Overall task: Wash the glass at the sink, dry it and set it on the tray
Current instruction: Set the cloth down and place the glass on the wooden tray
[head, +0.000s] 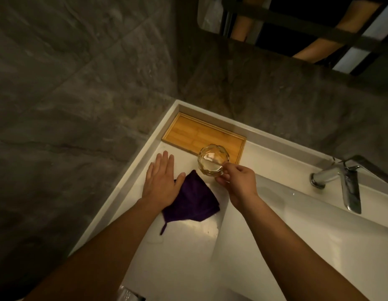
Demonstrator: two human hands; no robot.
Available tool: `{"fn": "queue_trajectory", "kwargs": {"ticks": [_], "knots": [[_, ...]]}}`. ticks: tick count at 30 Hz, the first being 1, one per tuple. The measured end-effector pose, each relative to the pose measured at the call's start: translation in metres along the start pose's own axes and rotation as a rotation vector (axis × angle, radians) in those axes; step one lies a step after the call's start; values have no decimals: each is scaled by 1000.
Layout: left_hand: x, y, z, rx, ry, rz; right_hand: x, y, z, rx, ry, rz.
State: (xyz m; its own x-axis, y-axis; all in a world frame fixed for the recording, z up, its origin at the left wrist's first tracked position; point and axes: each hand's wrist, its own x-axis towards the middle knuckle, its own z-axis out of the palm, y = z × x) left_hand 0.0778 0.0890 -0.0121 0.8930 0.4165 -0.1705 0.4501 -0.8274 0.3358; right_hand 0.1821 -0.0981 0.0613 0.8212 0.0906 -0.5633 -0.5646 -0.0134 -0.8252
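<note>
A clear faceted glass [210, 158] is held upright by its near rim in my right hand [237, 183], over the near right corner of the bamboo tray [188, 132]. Whether the glass touches the tray I cannot tell. The tray lies in the far left corner of the white counter. A purple cloth [192, 202] lies crumpled on the counter just left of the basin. My left hand [161, 180] rests flat with fingers apart, its palm on the counter and its thumb edge on the cloth.
The white basin [297, 218] opens to the right, with a chrome faucet [340, 181] at its far right. Grey stone walls close in on the left and behind. A mirror [308, 22] hangs above.
</note>
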Motion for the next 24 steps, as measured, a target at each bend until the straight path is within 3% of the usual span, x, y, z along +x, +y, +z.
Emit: {"fn": "queue_trajectory", "kwargs": {"ticks": [16,24], "knots": [[8,3,22,49,59,-71,91,-35,51,-53,144,57],[9,3,21,50,51,-69,104,-35,68,-110,136,86]]}}
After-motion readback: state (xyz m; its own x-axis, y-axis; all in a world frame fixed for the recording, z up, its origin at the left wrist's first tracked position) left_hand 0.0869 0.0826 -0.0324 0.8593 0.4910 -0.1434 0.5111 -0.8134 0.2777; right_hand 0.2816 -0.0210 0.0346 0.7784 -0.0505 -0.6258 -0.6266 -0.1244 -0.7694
